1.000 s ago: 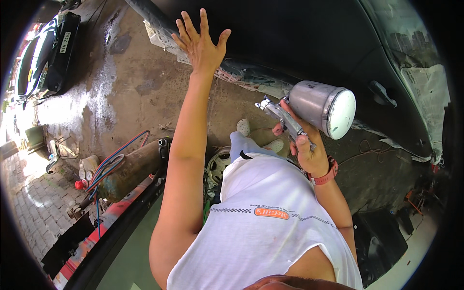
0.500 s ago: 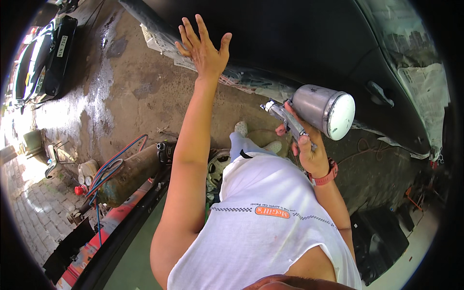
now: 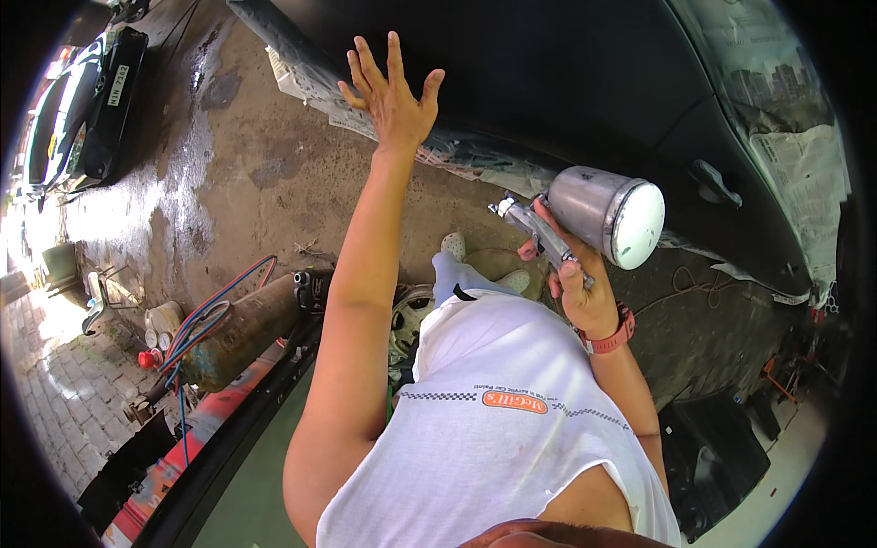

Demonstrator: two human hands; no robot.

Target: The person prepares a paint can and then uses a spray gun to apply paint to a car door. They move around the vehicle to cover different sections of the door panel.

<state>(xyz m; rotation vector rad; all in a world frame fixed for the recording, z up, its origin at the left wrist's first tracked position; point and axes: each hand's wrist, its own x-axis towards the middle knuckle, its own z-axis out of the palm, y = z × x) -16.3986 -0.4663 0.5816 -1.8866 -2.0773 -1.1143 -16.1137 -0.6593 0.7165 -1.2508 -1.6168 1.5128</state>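
Observation:
My left hand (image 3: 395, 102) reaches out with its fingers spread over the lower part of a black car body panel (image 3: 566, 82). It holds nothing; whether the palm rests on the panel I cannot tell. In my right hand (image 3: 585, 283) is a metal spray gun (image 3: 539, 230), its fingers wrapped round the handle. A silver paint cup (image 3: 594, 210) sits on the gun, and the nozzle points left. Beyond the cup a door handle (image 3: 714, 183) juts from the panel. Masking newspaper (image 3: 315, 89) lines the panel's bottom edge.
More newspaper (image 3: 795, 160) covers the right side of the car. At lower left lies a rusty gas cylinder (image 3: 233, 342) with red and blue hoses (image 3: 203, 321). A dark car (image 3: 96, 119) stands at far left. Black parts (image 3: 717, 461) lie at lower right.
My left hand has shifted slightly right and down across the panel, fingers still spread. The spray gun in my right hand has moved a little left and down.

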